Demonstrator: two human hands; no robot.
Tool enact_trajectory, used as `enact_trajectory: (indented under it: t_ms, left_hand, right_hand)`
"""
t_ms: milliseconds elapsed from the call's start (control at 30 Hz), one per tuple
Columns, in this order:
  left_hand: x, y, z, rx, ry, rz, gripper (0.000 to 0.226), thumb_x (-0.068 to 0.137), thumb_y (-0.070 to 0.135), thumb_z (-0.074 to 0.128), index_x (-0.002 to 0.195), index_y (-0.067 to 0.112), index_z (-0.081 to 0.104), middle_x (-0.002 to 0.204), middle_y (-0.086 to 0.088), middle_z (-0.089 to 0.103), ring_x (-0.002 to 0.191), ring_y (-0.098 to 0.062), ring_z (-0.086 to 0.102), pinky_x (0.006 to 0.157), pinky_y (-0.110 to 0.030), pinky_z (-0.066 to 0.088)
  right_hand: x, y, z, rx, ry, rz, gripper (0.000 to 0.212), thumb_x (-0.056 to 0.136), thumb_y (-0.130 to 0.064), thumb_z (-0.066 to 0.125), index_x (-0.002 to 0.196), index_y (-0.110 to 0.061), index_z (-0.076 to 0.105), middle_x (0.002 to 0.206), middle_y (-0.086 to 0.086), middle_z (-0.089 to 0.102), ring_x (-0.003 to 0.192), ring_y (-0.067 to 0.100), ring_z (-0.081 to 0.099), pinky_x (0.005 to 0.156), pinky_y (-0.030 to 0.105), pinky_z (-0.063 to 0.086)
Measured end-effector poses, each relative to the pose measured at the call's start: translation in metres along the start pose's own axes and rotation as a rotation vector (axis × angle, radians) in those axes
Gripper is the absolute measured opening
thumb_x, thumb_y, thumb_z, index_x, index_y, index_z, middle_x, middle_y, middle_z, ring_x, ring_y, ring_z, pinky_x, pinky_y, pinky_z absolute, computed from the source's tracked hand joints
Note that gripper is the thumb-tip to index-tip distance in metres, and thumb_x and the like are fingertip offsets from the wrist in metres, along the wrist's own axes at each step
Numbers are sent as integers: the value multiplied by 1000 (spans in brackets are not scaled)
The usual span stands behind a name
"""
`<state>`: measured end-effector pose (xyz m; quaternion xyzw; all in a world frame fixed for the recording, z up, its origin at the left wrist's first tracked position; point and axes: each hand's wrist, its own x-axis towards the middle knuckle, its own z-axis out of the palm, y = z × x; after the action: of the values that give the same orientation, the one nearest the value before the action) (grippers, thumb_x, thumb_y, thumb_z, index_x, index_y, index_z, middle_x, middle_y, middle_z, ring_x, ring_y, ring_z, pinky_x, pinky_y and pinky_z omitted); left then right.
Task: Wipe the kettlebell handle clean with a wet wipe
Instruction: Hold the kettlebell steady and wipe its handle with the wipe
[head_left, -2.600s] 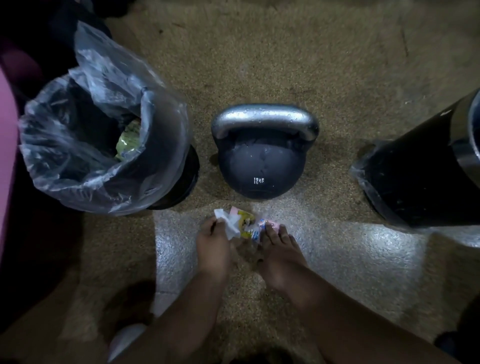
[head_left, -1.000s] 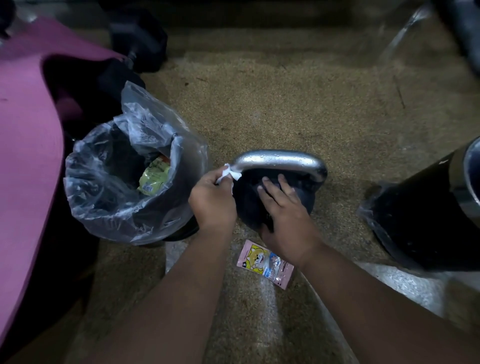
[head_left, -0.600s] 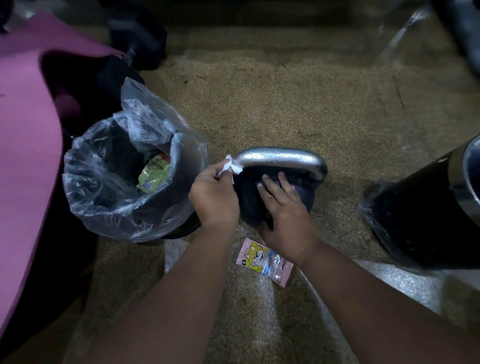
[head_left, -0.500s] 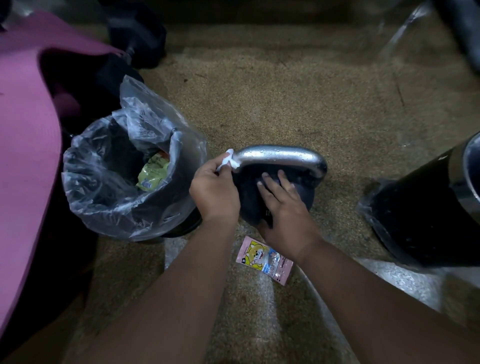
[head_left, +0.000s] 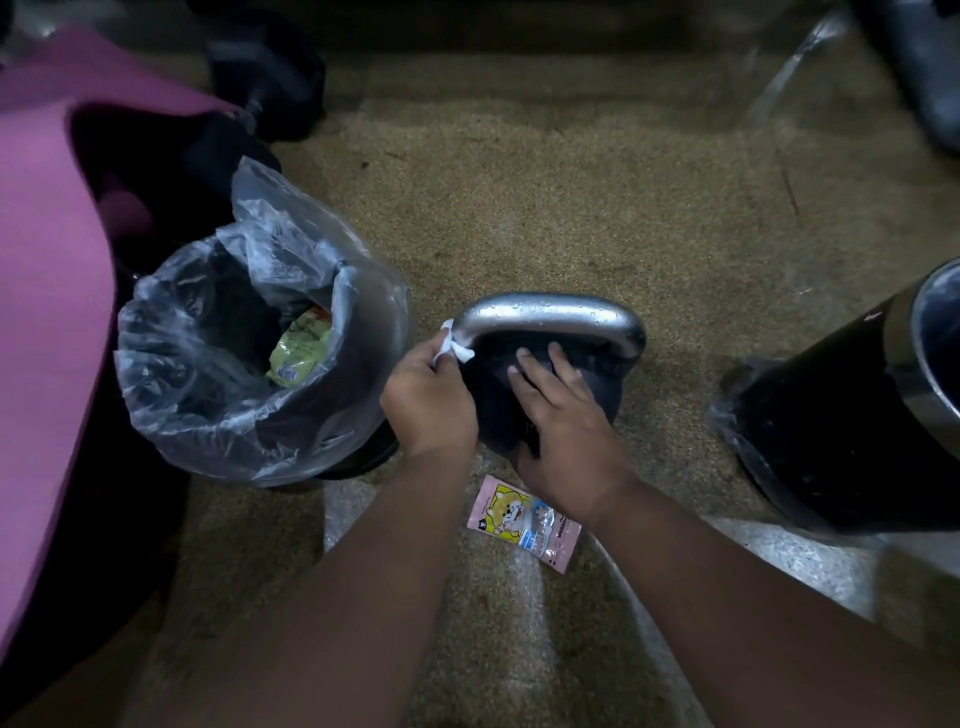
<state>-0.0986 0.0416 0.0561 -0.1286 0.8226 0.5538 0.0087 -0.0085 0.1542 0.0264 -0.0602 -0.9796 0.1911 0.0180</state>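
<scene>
A: Barely moved since before, left hand (head_left: 428, 402) still pinching the wipe (head_left: 453, 347) on the handle's (head_left: 550, 318) left bend.

B: And the right hand (head_left: 558, 415)?

A: Flat open on the kettlebell (head_left: 605, 397), floor-parked by the bin (head_left: 249, 358).

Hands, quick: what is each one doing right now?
Left hand: closed on the wet wipe, pressed to the kettlebell handle at its left end.
Right hand: open, flat on the kettlebell body, holding nothing.

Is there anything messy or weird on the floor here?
A little: the pink wipe packet lies loose on the floor by the right hand, not in the bin. Water drops dot the silver handle where the wipe hasn't reached.
</scene>
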Motion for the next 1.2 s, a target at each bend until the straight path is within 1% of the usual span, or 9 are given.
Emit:
enact_trajectory:
  t_ms: [133,300,433,600,767,933,1067,1100,1200]
  left_hand:
    - [5,4,1,-77,17,42,25,93,13,60,107,26,76,103,13,73,98,-2,66,95,-31,53]
    - [3,-3,2,-57,20,-58,22,93,14,62,107,23,75,98,9,74,92,-9,68,90,-35,55]
    - [5,-6,3,-88,31,-51,22,90,16,63,103,29,76,98,10,74,93,-12,69,88,-38,56]
    - [2,-11,6,-110,25,-144,20,90,14,64,102,23,76,92,10,74,92,-10,70,87,-29,56]
    - [-1,-4,5,-167,60,-80,18,91,13,66,103,21,76,93,9,74,89,-6,69,87,-27,55]
    - [-1,-6,5,-142,45,-133,18,91,15,65,103,22,76,91,11,73,90,-7,69,88,-29,55]
    - [3,6,4,-205,55,-53,20,91,11,65,103,22,77,93,11,74,90,-4,69,89,-25,55]
    - [5,6,5,-199,51,-55,20,91,11,65,102,22,77,93,11,75,90,-4,69,89,-25,55]
    - [5,-2,6,-189,25,-125,19,91,13,65,101,23,77,89,9,75,88,-9,70,88,-36,58]
  right_hand:
    - [0,-1,0,-2,0,-7,76,81,-35,62,149,-15,34,160,-4,18,149,22,-1,119,42,19]
    - [0,-2,-2,27,-12,2,76,81,-33,60,150,-16,33,160,-5,17,149,20,-4,119,43,16]
    - [-1,0,1,20,8,-3,75,81,-32,63,149,-15,35,159,-3,19,149,21,-2,120,42,13]
    - [0,-1,3,-7,2,0,76,80,-30,59,149,-16,33,160,-5,17,149,20,-4,120,43,15]
    - [0,-2,1,1,15,-2,75,79,-31,60,148,-14,35,159,-3,20,149,23,0,120,42,13]
    - [-1,-1,0,-18,-17,-6,76,81,-33,57,150,-15,31,160,-3,15,149,21,-6,121,43,11]
    - [-1,-2,-2,-17,-28,1,79,82,-39,60,151,-17,28,161,-5,12,149,20,-8,120,42,11]
    - [-1,-3,-2,-19,-28,1,80,82,-39,60,151,-17,28,161,-5,11,149,20,-8,120,41,10]
    - [-2,-4,-2,-23,-26,4,80,82,-38,60,151,-16,29,161,-4,12,149,21,-8,120,38,5]
